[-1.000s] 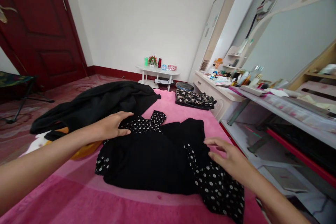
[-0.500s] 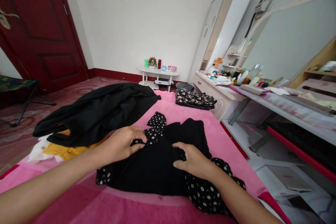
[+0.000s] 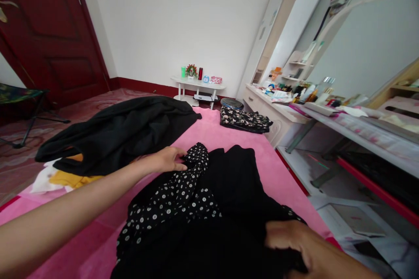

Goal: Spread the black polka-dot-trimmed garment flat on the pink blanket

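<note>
Since before, you've dragged the dress (image 3: 209, 209) toward you | left hand (image 3: 168, 160) pinches its dotted sleeve, far end | right hand (image 3: 294, 244) clamps the near hem | dress runs lengthwise between both grips on the bed (image 3: 229, 133)

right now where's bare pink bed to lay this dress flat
Bare blanket lies between the black coat, the floral garment and the polka-dot dress; another patch sits at the near left corner. The left edge is crowded with yellow and white clothes.
</note>
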A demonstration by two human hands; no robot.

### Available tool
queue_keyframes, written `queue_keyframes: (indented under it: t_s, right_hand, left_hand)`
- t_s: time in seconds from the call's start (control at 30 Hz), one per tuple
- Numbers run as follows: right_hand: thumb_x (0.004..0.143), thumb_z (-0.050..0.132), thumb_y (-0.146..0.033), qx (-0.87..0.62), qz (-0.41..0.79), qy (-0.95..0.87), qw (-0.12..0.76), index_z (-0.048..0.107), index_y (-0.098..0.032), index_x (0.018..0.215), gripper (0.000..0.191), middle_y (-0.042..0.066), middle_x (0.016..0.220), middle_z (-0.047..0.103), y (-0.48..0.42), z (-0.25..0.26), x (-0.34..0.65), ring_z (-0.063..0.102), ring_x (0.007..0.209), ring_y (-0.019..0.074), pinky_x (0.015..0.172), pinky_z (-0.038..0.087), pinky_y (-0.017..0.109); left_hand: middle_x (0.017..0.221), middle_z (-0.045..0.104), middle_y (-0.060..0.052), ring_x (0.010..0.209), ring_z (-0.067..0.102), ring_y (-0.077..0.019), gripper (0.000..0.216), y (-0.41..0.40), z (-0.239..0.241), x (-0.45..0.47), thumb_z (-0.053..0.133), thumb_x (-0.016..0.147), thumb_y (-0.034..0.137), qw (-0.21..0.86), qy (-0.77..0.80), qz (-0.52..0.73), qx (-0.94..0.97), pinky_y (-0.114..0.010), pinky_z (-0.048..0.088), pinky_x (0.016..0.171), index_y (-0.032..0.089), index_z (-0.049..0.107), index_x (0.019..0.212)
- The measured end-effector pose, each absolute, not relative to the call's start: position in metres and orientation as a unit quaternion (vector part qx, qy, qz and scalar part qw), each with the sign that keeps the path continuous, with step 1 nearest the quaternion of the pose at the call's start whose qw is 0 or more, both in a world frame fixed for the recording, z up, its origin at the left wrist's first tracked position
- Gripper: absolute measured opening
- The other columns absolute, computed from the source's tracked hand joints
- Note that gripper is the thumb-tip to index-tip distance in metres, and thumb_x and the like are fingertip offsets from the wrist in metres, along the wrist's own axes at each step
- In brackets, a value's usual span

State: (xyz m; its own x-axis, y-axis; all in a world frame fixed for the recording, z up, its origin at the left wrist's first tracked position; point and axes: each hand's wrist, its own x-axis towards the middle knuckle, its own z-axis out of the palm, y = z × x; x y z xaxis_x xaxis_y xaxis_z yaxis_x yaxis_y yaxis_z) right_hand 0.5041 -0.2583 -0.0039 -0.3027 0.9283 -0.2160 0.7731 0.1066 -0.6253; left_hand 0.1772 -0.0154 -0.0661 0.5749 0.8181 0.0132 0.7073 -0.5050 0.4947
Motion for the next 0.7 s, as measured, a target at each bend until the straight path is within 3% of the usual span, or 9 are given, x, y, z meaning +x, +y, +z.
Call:
queue_keyframes:
  t_s: [0.1, 0.2, 0.3, 0.37, 0.43, 0.57, 0.63, 0.7]
  right_hand:
    - [0.055, 0.043, -0.004, -0.589, 0.299, -0.734, 0.158, 0.062, -0.022, 0.077, 0.034, 0.002, 0.102, 0.06, -0.24, -0.012, 0.504, 0.057, 0.096, 0.0167, 0.079, 0.042, 0.023]
    - [0.057, 0.044, -0.005, -0.6, 0.245, -0.739, 0.184, 0.063, -0.022, 0.076, 0.031, 0.004, 0.118, 0.055, -0.222, -0.023, 0.495, 0.055, 0.106, 0.0196, 0.086, 0.041, 0.027]
    - [0.058, 0.046, -0.007, -0.613, 0.235, -0.738, 0.156, 0.063, -0.022, 0.075, 0.028, 0.003, 0.1, 0.063, -0.212, -0.032, 0.488, 0.06, 0.088, 0.018, 0.076, 0.043, 0.026]
    - [0.059, 0.046, -0.007, -0.62, 0.233, -0.733, 0.153, 0.061, -0.022, 0.075, 0.026, 0.0, 0.083, 0.064, -0.211, -0.035, 0.488, 0.059, 0.075, 0.0162, 0.068, 0.042, 0.024]
    - [0.06, 0.046, -0.008, -0.629, 0.228, -0.723, 0.173, 0.059, -0.022, 0.075, 0.025, -0.002, 0.074, 0.063, -0.213, -0.037, 0.493, 0.057, 0.07, 0.0152, 0.064, 0.041, 0.022]
    - [0.064, 0.044, -0.01, -0.639, 0.23, -0.701, 0.219, 0.056, -0.021, 0.076, 0.02, -0.003, 0.071, 0.06, -0.217, -0.042, 0.509, 0.056, 0.068, 0.0141, 0.06, 0.04, 0.021]
    - [0.064, 0.045, -0.011, -0.637, 0.22, -0.701, 0.233, 0.055, -0.021, 0.075, 0.018, -0.003, 0.074, 0.06, -0.218, -0.043, 0.516, 0.057, 0.07, 0.0144, 0.062, 0.041, 0.022]
    - [0.063, 0.047, -0.011, -0.629, 0.189, -0.71, 0.255, 0.056, -0.021, 0.076, 0.018, -0.001, 0.083, 0.061, -0.22, -0.041, 0.523, 0.058, 0.078, 0.016, 0.07, 0.044, 0.024]
  left_hand:
    - [0.116, 0.064, -0.008, 0.102, 0.06, -0.0245, 0.055, -0.021, -0.088, 0.189, 0.068, 0.067, 0.029, 0.19, 0.441, 0.133, 0.867, -0.031, 0.044, 0.088, 0.021, 0.058, 0.12]
    - [0.101, 0.067, -0.004, 0.088, 0.062, -0.0211, 0.049, -0.033, -0.09, 0.195, 0.063, 0.069, 0.023, 0.187, 0.446, 0.125, 0.866, -0.029, 0.045, 0.078, 0.023, 0.056, 0.118]
    - [0.078, 0.063, 0.002, 0.069, 0.059, -0.016, 0.037, -0.036, -0.067, 0.182, 0.058, 0.072, 0.023, 0.154, 0.467, 0.146, 0.859, -0.024, 0.043, 0.064, 0.024, 0.056, 0.109]
    - [0.074, 0.061, 0.003, 0.065, 0.058, -0.0151, 0.035, -0.031, -0.045, 0.159, 0.055, 0.075, 0.026, 0.081, 0.515, 0.195, 0.83, -0.023, 0.04, 0.06, 0.026, 0.055, 0.109]
    - [0.078, 0.061, 0.001, 0.068, 0.059, -0.0171, 0.035, -0.026, -0.027, 0.132, 0.053, 0.076, 0.03, 0.0, 0.576, 0.21, 0.79, -0.024, 0.04, 0.059, 0.028, 0.055, 0.111]
    - [0.092, 0.062, -0.006, 0.081, 0.061, -0.0247, 0.033, -0.034, -0.018, 0.098, 0.053, 0.076, 0.028, -0.103, 0.583, 0.102, 0.799, -0.029, 0.043, 0.061, 0.025, 0.062, 0.107]
    - [0.102, 0.06, -0.009, 0.092, 0.059, -0.0258, 0.029, -0.052, -0.019, 0.101, 0.051, 0.079, 0.025, -0.12, 0.523, 0.114, 0.836, -0.031, 0.045, 0.069, 0.023, 0.065, 0.104]
    - [0.099, 0.061, -0.007, 0.091, 0.058, -0.0227, 0.024, -0.076, -0.016, 0.112, 0.047, 0.085, 0.03, -0.09, 0.483, 0.15, 0.858, -0.03, 0.045, 0.074, 0.022, 0.067, 0.095]
